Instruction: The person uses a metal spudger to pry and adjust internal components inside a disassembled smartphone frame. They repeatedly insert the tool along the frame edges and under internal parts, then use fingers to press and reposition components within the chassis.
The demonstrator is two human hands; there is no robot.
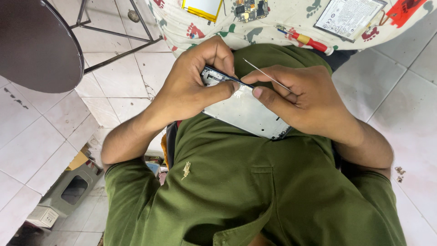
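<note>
An opened phone body is held at the centre of the view, against the green shirt, its silvery inner plate turned up. The left hand is clamped on its ten o'clock corner, thumb pressed along the dark edge, fingers curled over the top. The right hand is closed around a thin metal pick, the tip of which is pointed toward eleven o'clock, while the thumb is braced on the plate.

Disassembly is judged well along: at twelve o'clock, on the patterned cloth, a yellow-edged battery pack, a small circuit board, a flat white-labelled part and a red-handled screwdriver are laid out. What remains inside the frame cannot be counted.

The lower right corner of the phone body is covered by the right hand, the parts at twelve o'clock are cut off by the frame edge, and the exact point being worked is masked by both thumbs.
</note>
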